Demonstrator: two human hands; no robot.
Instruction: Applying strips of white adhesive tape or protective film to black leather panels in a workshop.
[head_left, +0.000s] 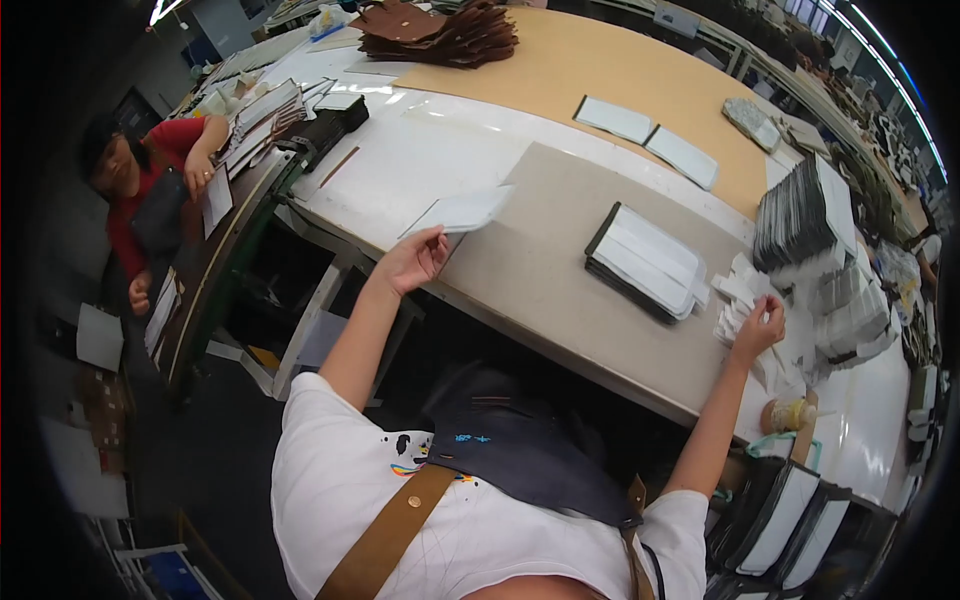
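My left hand (415, 259) holds a thin stack of white flat pieces (469, 208) by its near edge, above the table's left part. Far to the right, my right hand (761, 326) is at a loose heap of white strips (739, 292), its fingertips together; whether a strip is between them is too small to tell. Between the hands, a stack of white panels with dark edges (649, 262) lies on the grey board (540, 247), with a white strip sticking out at its right end.
Tall stacks of dark-edged panels (806, 217) and white pieces (847, 315) stand at right, near a glue bottle (785, 415). Two panels (613, 118) and brown leather pieces (442, 34) lie further back. A co-worker in red (169, 150) works at left.
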